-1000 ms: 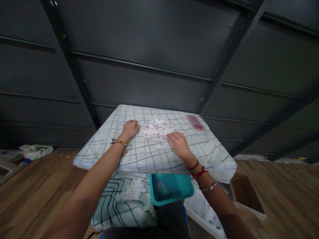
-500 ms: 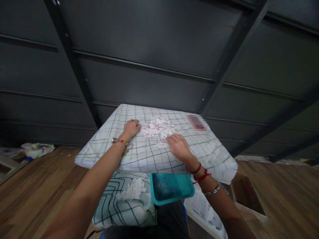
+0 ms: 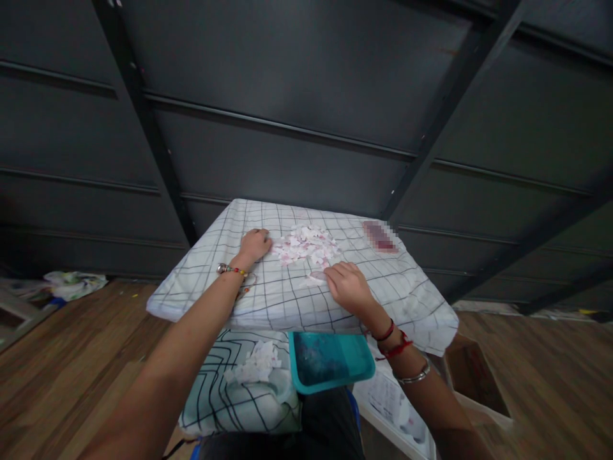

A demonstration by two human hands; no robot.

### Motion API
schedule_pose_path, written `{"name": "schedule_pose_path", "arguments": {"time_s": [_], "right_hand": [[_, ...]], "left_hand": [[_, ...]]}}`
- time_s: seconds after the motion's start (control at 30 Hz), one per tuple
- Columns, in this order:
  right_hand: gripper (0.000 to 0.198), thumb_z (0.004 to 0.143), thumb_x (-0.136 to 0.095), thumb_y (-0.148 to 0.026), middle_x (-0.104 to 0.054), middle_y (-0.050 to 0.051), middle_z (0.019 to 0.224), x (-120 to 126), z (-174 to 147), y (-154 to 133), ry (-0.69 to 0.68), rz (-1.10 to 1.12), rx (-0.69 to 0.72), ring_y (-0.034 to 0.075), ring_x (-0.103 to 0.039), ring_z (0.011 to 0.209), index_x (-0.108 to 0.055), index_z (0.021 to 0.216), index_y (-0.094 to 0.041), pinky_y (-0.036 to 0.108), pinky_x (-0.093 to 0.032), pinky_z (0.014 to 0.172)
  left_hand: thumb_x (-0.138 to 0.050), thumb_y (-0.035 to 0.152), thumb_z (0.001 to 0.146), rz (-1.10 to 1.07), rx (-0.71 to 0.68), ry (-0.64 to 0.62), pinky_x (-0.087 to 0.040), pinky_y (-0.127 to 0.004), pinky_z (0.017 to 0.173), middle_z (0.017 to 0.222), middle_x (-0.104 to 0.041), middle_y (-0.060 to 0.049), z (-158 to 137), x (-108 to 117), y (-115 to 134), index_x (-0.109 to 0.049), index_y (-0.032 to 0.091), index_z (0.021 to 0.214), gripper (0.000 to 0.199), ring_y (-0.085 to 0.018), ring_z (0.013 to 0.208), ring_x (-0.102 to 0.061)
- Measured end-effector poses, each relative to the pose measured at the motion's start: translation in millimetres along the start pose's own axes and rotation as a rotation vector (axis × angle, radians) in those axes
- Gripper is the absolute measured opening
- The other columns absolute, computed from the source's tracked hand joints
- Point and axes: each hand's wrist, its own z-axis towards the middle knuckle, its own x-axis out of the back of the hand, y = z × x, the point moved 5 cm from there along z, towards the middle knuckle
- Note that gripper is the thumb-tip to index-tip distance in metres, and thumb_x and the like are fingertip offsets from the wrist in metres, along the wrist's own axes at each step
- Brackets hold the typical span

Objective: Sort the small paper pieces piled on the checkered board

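Observation:
A heap of small white and pinkish paper-like scraps (image 3: 306, 245) lies on a white checked cloth (image 3: 282, 300) that covers the table. My left hand (image 3: 255, 245) rests on the cloth at the heap's left edge, fingers slightly apart, holding nothing that I can see. Just in front of the heap, my right hand (image 3: 348, 286) has its fingers pinched together. At its fingertips is a pale, thin, oval piece (image 3: 317, 276), whose kind is too small to make out. A few loose scraps lie flat beside that piece.
A teal plastic tray (image 3: 361, 358) sits at my lap, below the table edge. To its left, more white scraps (image 3: 258, 364) lie on a patterned cushion (image 3: 225, 409). A blurred-out reddish object (image 3: 380, 237) is at the back right. An open cardboard box (image 3: 479, 377) stands right.
My right hand has drawn slightly right and toward me, and more of the pale oval piece shows at its fingertips. My left hand stays at the heap's left edge.

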Motion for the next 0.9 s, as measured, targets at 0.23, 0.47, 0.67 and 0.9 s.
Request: {"name": "schedule_pose_path", "arguments": {"time_s": [0.23, 0.47, 0.67, 0.9], "right_hand": [[0.023, 0.087, -0.045, -0.013, -0.059, 0.006, 0.068, 13.3, -12.2, -3.1, 0.034, -0.020, 0.011, 0.019, -0.051, 0.073, -0.062, 0.072, -0.016, 0.032, -0.032, 0.071], [0.024, 0.088, -0.045, -0.014, -0.059, 0.005, 0.067, 23.0, -16.2, -0.4, 0.061, 0.004, -0.003, 0.018, -0.051, 0.072, -0.062, 0.072, -0.016, 0.032, -0.033, 0.071], [0.022, 0.088, -0.045, -0.012, -0.061, 0.006, 0.074, 20.0, -3.3, -2.0, -0.031, 0.004, 0.058, 0.019, -0.051, 0.076, -0.064, 0.078, -0.016, 0.032, -0.033, 0.074], [0.021, 0.088, -0.045, -0.013, -0.062, 0.007, 0.079, 5.4, 12.1, -1.0, -0.102, -0.048, 0.102, 0.020, -0.051, 0.079, -0.064, 0.082, -0.016, 0.033, -0.031, 0.074]], "left_hand": [[-0.040, 0.032, 0.082, 0.002, -0.008, 0.001, -0.044, -0.034, 0.090, 0.114, -0.062, -0.011, 0.3, -0.5, 0.7, -0.058, 0.017, 0.118, 0.043, -0.023, 0.106, -0.056], [-0.041, 0.033, 0.082, 0.001, 0.011, -0.004, -0.044, -0.032, 0.091, 0.111, -0.063, -0.008, 0.2, 0.8, 0.8, -0.060, 0.019, 0.115, 0.041, -0.022, 0.106, -0.056], [-0.041, 0.031, 0.082, 0.003, -0.004, 0.000, -0.044, -0.034, 0.090, 0.112, -0.062, -0.010, -0.1, 0.8, 0.8, -0.059, 0.017, 0.116, 0.041, -0.023, 0.106, -0.056], [-0.042, 0.032, 0.082, 0.001, 0.003, -0.011, -0.043, -0.034, 0.091, 0.112, -0.062, -0.010, -0.3, 2.0, 1.5, -0.060, 0.017, 0.115, 0.041, -0.024, 0.106, -0.055]]}}
